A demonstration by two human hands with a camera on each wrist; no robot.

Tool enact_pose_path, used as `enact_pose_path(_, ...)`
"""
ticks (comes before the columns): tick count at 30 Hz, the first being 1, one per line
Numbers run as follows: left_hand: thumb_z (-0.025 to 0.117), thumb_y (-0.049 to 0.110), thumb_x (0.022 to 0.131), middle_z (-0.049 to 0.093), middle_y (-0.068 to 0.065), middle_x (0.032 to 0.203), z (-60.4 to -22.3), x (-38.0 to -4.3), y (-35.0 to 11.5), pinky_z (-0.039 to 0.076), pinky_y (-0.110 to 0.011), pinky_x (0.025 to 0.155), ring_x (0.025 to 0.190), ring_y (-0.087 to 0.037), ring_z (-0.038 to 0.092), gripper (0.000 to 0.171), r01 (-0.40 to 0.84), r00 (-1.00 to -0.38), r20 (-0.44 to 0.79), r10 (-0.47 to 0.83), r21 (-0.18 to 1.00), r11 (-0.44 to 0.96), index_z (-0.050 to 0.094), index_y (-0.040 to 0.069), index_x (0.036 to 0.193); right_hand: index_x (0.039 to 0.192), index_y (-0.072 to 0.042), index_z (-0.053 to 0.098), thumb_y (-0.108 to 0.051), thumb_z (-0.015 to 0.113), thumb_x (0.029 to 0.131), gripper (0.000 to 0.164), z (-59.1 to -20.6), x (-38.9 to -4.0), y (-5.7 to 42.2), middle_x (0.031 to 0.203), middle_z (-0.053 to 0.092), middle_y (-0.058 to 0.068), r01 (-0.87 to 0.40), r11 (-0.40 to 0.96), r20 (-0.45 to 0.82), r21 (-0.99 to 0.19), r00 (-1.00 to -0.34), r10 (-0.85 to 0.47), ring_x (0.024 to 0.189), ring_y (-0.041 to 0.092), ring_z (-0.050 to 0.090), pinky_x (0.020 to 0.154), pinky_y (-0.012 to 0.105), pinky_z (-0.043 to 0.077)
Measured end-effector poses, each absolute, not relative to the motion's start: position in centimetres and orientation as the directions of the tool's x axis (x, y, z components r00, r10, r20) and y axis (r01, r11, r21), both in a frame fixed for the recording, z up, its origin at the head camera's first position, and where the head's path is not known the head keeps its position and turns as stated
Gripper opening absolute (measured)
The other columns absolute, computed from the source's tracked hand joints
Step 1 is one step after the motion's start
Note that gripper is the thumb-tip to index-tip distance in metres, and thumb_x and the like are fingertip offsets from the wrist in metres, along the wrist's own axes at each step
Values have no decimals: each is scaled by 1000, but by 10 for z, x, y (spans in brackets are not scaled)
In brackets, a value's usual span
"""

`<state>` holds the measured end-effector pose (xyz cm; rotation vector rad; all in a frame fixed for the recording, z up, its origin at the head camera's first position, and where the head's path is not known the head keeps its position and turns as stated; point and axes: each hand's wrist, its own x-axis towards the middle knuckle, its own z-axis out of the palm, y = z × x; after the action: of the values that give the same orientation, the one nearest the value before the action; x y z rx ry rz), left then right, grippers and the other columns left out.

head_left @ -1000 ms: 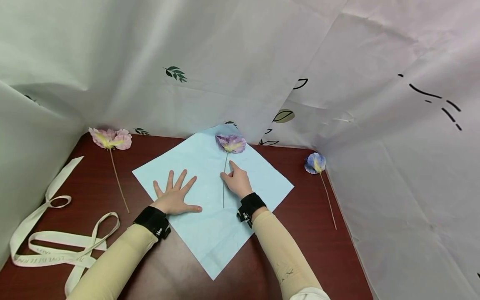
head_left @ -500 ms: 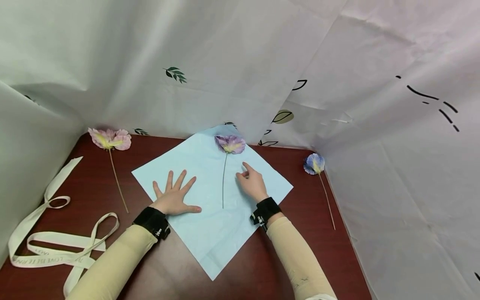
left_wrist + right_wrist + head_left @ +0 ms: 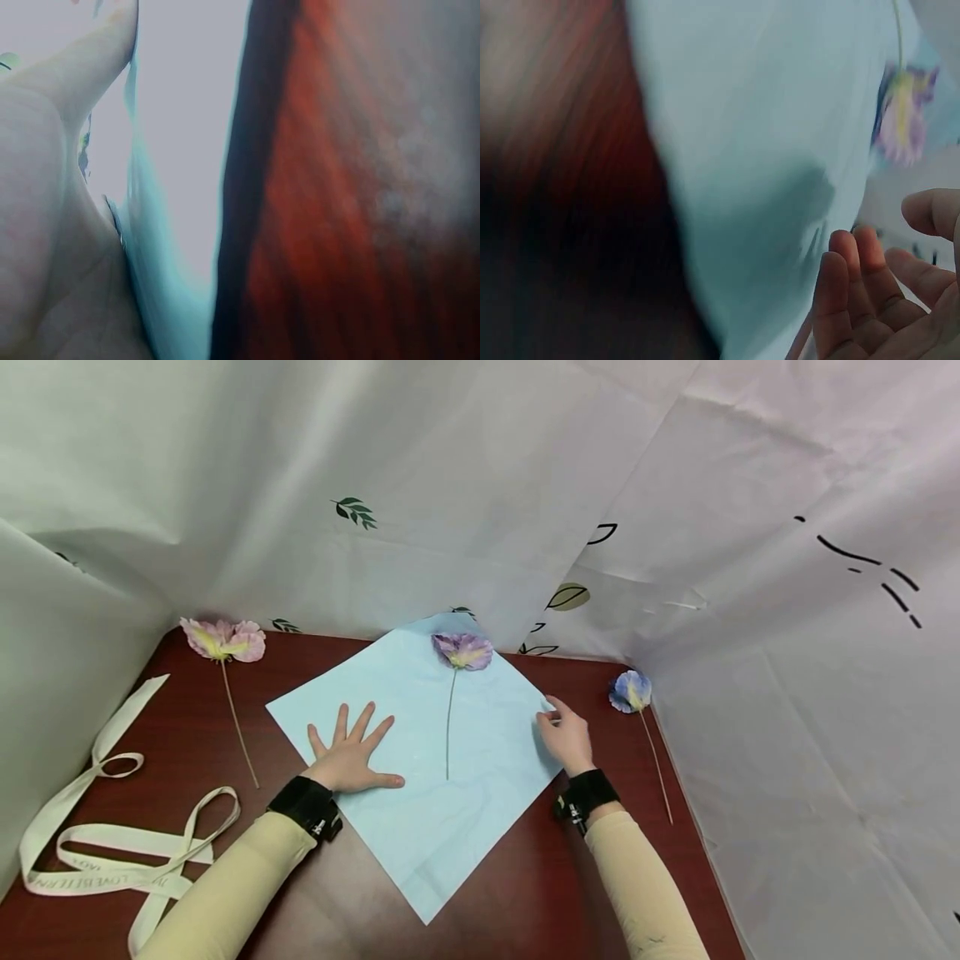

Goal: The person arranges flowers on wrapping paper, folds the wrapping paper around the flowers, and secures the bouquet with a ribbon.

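A light blue sheet of wrapping paper (image 3: 435, 852) lies cornerwise on the table, with a purple artificial flower (image 3: 462, 652) on it, its thin stem pointing down toward the middle. My left hand (image 3: 347, 764) rests flat on the sheet's left part, fingers spread wide. My right hand (image 3: 566, 739) is at the sheet's right edge, near the right corner. In the right wrist view its fingers (image 3: 832, 292) are loosely bent beside the paper and the thumb stands apart from them, with nothing between. The purple flower (image 3: 904, 116) shows there beyond the fingers.
A pink flower (image 3: 225, 639) lies at the back left and a blue flower (image 3: 631, 692) at the right side of the dark red table (image 3: 517, 902). Loops of printed white ribbon (image 3: 101, 878) lie at the left. Pale curtains (image 3: 450, 477) hang round the table.
My right hand has let go of the purple flower's stem and moved right to the sheet's right edge. My left hand has stayed in place.
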<state>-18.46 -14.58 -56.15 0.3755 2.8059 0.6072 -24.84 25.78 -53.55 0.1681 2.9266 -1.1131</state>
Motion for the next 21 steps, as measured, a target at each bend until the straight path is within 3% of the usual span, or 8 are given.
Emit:
enact_pose_path(6,65,85,71,-3,-11,170,-565,-185,-145,-18,-83,97,150,-48,-19,118,200,-934,-191,302,423,884,21,27,163,145,-17,55,-34,56,103,45,-537,-244,313,105,66,7,165,754,-29,-636,-981,190,83,27,58,73,39,42)
enact_pose_path(21,66,84,72,-1,-13,170,-564,-186,-146,-17,-84,97,150,-50,-16,117,200,-939,-172,298,432,879,23,24,163,136,-13,64,-31,55,103,38,-535,-228,384,110,68,15,298,776,10,-556,-931,365,94,35,62,80,48,46)
